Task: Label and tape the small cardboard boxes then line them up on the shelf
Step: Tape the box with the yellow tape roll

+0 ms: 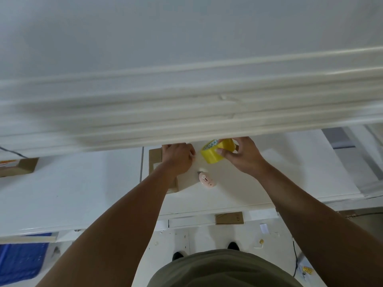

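Note:
My right hand grips a yellow tape roll just under the shelf's front edge. My left hand pinches the loose tape end beside the roll, and lies over a small brown cardboard box on the white table. Most of the box is hidden by my left hand and forearm. A small pink cutter lies on the table right below my hands.
A blurred white shelf runs across the view above my hands. Another cardboard box sits at the far left. A brown box shows under the table's front edge. A blue sheet lies at the lower left.

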